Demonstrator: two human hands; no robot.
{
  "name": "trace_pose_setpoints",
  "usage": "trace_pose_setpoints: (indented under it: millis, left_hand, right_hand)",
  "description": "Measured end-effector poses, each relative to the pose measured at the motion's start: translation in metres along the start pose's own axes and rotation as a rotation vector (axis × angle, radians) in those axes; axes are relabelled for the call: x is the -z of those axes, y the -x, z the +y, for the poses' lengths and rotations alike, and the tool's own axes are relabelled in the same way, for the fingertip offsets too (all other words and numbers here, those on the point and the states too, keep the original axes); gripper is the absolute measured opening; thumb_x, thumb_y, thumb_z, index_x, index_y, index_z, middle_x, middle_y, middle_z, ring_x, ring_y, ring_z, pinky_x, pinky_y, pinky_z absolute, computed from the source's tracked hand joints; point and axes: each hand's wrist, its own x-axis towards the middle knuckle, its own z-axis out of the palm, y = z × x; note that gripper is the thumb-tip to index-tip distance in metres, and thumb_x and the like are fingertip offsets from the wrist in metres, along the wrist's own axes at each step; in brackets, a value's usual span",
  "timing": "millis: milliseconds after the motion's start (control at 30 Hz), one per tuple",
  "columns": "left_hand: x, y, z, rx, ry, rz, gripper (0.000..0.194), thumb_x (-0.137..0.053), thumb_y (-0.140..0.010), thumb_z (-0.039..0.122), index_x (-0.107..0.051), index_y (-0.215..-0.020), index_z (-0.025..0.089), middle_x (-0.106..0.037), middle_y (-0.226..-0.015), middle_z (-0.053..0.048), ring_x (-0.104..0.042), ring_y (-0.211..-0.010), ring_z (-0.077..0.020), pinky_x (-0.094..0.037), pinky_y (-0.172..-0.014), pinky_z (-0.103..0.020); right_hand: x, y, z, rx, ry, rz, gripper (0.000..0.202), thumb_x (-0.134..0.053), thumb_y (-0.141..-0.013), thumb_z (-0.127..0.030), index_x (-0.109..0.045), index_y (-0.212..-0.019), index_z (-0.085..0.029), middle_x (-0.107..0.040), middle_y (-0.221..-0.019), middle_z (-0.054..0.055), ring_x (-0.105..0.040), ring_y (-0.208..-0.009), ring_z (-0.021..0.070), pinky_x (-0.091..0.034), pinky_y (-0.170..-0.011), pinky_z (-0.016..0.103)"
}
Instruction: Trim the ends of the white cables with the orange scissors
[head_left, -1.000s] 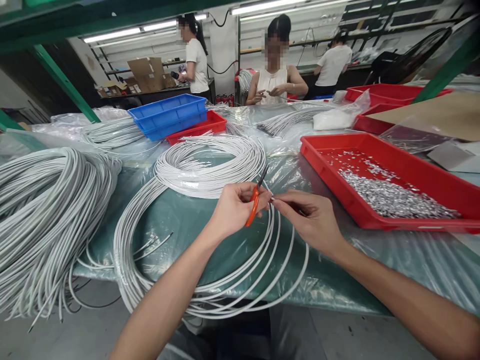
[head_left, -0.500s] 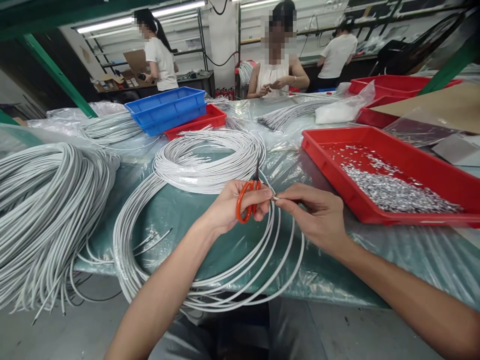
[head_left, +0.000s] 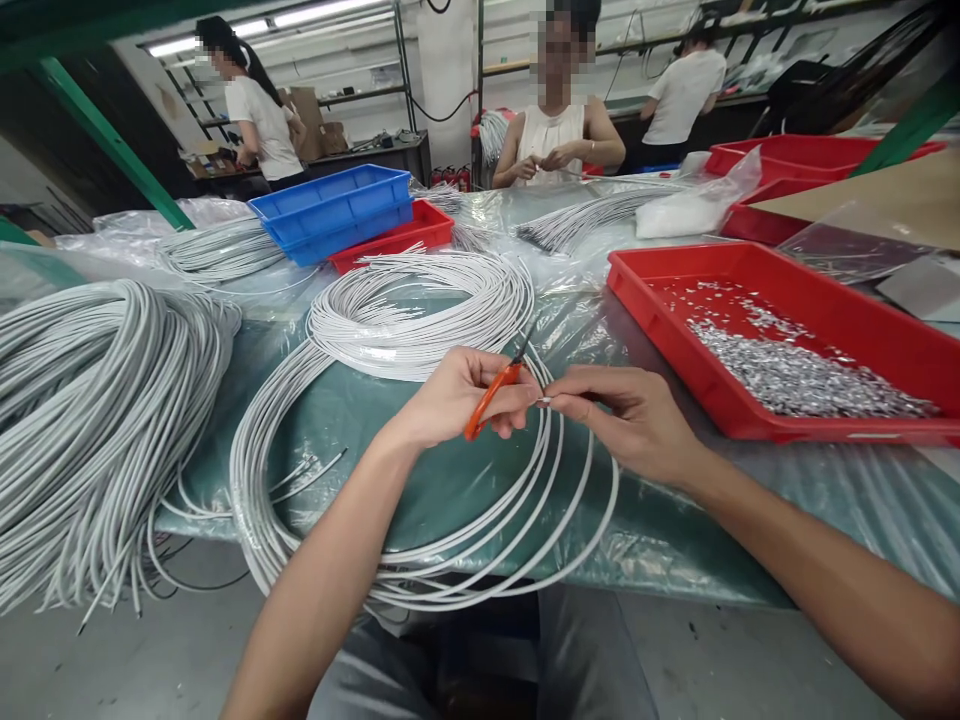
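Orange-handled scissors (head_left: 495,392) hang on my left hand (head_left: 469,395), their dark blades pointing up and away. The fingertips of that hand meet those of my right hand (head_left: 626,410) over the middle of the table. Pinched in my right hand is the end of a white cable (head_left: 546,401); a tiny piece at the tip is too small to make out. Cable loops (head_left: 577,535) sweep below both hands toward the table's front edge. Just behind my left hand lies a tied coil of white cables (head_left: 420,350).
At the right, a red tray (head_left: 750,420) holds many small metal pieces. A thick cable bundle (head_left: 97,430) hangs over the front edge at the left. Blue trays (head_left: 337,215) rest on a red one behind the coil. Across the table a co-worker (head_left: 559,140) handles something thin.
The scissors have turned in my left hand, their handles now edge-on and blades leaning right. Both hands still meet at the cable end. A person at the back left has moved left.
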Motion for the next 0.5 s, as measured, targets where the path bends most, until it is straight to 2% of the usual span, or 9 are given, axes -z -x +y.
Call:
trace_pose_setpoints:
  millis: [100,233,500]
  left_hand:
    - [0.004,0.0017,0.0011,0.041,-0.091,-0.068,0.026,-0.076,-0.073,0.036,-0.07,-0.077,0.011,-0.063,-0.058,0.0,-0.056,-0.047,-0.0063,-0.045,-0.047,-0.017]
    - [0.0053,0.0027,0.0016,0.056,-0.139,-0.138,0.023,-0.075,-0.073,0.032,-0.072,-0.079,0.01,-0.064,-0.059,-0.001,-0.057,-0.047,-0.0064,-0.043,-0.043,-0.015]
    - [0.0031,0.0028,0.0004,0.042,-0.204,-0.167,0.014,-0.069,-0.074,0.023,-0.07,-0.078,0.009,-0.064,-0.06,-0.001,-0.057,-0.05,-0.0059,-0.044,-0.045,-0.015]
  right_hand:
    - [0.0064,-0.0034,0.0025,-0.041,-0.053,-0.157,0.024,-0.063,-0.088,-0.037,-0.075,-0.077,-0.019,-0.064,-0.065,0.002,-0.048,-0.057,0.0131,-0.035,-0.053,0.029]
    - [0.0096,-0.0051,0.0055,-0.07,-0.155,-0.293,0.028,-0.064,-0.088,-0.038,-0.074,-0.074,-0.016,-0.067,-0.069,0.004,-0.053,-0.061,0.0139,-0.038,-0.057,0.028]
    - [0.011,-0.0077,0.0073,-0.064,-0.18,-0.378,0.031,-0.062,-0.09,-0.038,-0.073,-0.076,-0.012,-0.067,-0.068,0.004,-0.055,-0.061,0.0127,-0.04,-0.057,0.026]
